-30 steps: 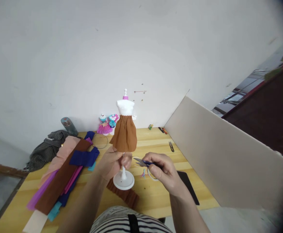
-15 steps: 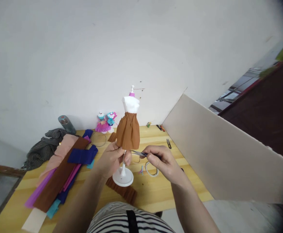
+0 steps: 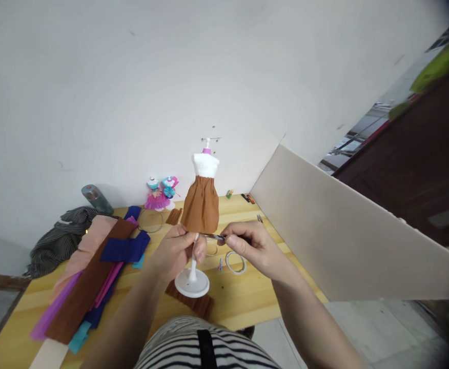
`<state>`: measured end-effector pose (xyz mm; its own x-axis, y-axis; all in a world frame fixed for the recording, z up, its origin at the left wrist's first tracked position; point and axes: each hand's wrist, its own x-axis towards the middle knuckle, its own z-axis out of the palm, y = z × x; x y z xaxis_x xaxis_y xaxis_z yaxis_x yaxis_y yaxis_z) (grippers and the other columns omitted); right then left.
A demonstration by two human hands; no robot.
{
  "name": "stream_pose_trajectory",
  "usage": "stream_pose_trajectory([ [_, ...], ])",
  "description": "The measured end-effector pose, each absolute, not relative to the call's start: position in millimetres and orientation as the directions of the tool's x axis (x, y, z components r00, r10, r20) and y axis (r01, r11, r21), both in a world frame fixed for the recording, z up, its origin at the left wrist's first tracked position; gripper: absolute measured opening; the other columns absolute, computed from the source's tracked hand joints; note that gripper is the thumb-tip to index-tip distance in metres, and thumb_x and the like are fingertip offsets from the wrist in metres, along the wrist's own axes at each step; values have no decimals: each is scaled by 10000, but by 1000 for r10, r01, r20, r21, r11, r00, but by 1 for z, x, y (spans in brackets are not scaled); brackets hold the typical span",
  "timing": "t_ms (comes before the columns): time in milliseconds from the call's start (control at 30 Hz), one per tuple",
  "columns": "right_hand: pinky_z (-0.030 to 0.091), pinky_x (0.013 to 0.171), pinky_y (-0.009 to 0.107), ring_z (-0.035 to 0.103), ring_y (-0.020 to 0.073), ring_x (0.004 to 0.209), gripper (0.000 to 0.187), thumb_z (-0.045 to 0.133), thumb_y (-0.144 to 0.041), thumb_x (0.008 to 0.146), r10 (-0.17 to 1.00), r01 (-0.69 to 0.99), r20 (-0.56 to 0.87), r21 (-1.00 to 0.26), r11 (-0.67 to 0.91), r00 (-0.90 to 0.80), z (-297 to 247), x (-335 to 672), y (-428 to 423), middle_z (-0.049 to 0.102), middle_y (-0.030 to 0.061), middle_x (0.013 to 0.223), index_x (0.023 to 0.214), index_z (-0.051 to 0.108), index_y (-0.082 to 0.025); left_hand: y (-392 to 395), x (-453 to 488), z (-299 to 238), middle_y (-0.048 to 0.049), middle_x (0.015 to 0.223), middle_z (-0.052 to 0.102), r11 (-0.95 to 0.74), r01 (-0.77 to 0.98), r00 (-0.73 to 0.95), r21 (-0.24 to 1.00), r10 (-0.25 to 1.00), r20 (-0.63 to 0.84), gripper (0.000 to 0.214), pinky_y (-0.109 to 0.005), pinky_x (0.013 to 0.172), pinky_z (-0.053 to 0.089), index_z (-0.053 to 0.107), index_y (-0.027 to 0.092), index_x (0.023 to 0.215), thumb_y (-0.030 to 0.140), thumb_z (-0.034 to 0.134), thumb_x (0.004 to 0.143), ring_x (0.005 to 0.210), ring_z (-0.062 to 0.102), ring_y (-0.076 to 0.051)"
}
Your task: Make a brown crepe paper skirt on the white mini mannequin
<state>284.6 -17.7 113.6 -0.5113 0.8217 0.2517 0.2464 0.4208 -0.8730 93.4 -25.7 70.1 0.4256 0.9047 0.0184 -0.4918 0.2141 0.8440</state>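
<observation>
A small white dress form (image 3: 205, 165) on a round-based stand (image 3: 192, 283) wears a brown gathered skirt (image 3: 200, 204). My left hand (image 3: 180, 250) is closed at the skirt's lower left hem, its fingers around the stand's post and pinching the hem. In my right hand (image 3: 249, 243) is a pair of scissors (image 3: 219, 237), blades pointing left along the bottom edge of the skirt. Most of the scissors' handles are hidden by my fingers. Whether the blades are parted I cannot tell.
Folded strips of coloured crepe paper (image 3: 89, 282) lie on the left of the wooden table (image 3: 243, 302). A roll of tape (image 3: 236, 263) lies below my right hand. Two small dressed forms (image 3: 157, 195) and a bottle (image 3: 97, 199) stand by the wall. A white partition (image 3: 324, 230) borders the right side.
The view has shifted slightly to the right. The dress form has turned a little, and the scissor blades now lie flatter along the hem. Both hands keep their hold.
</observation>
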Motion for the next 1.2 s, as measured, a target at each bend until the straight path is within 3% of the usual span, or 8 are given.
stream_pose_trajectory([
  [200, 236, 455, 224, 305, 81, 483, 493, 471, -541, 872, 831, 291, 230, -861, 416, -506, 117, 283, -19, 369, -34, 520, 638, 594, -124, -27, 92, 71, 0, 476, 477, 213, -418, 419, 883, 908, -21, 396, -262, 527, 335, 504, 155, 510, 429, 634, 766, 467, 439, -101],
  [367, 253, 456, 218, 340, 80, 484, 462, 479, -519, 880, 815, 287, 186, -874, 393, -549, 116, 289, -24, 411, -28, 523, 631, 554, -137, -26, 93, 71, 3, 479, 513, 247, -439, 357, 864, 930, -84, 328, -250, 517, 353, 561, 145, 586, 419, 682, 721, 460, 464, -99],
  [567, 309, 484, 230, 410, 103, 510, 471, 470, -564, 868, 828, 220, 153, -924, 314, -539, 100, 289, -29, 466, -9, 546, 660, 543, -148, -27, 97, 73, -16, 636, 600, 208, -438, 220, 875, 968, -119, 259, -222, 528, 379, 637, 133, 719, 385, 699, 726, 546, 519, -93],
  [700, 292, 475, 229, 359, 95, 499, 479, 473, -568, 862, 840, 217, 133, -934, 284, -526, 95, 287, -31, 420, -22, 533, 640, 543, -150, -27, 96, 73, -2, 612, 583, 210, -423, 237, 881, 965, -116, 252, -214, 527, 370, 666, 132, 807, 379, 677, 756, 518, 484, -75],
  [933, 306, 437, 216, 350, 93, 496, 456, 487, -557, 852, 886, 218, 122, -946, 240, -447, 99, 291, -32, 417, -20, 573, 689, 599, -146, -29, 94, 76, -5, 588, 582, 194, -417, 246, 888, 964, -95, 247, -217, 517, 354, 658, 125, 724, 368, 664, 767, 501, 487, -75],
  [1200, 307, 464, 230, 352, 103, 520, 443, 463, -531, 874, 882, 254, 160, -921, 295, -444, 96, 286, -29, 442, -10, 582, 670, 575, -154, -34, 92, 74, -12, 594, 615, 177, -406, 227, 896, 970, -89, 276, -222, 534, 373, 688, 119, 897, 364, 667, 772, 506, 507, -86],
])
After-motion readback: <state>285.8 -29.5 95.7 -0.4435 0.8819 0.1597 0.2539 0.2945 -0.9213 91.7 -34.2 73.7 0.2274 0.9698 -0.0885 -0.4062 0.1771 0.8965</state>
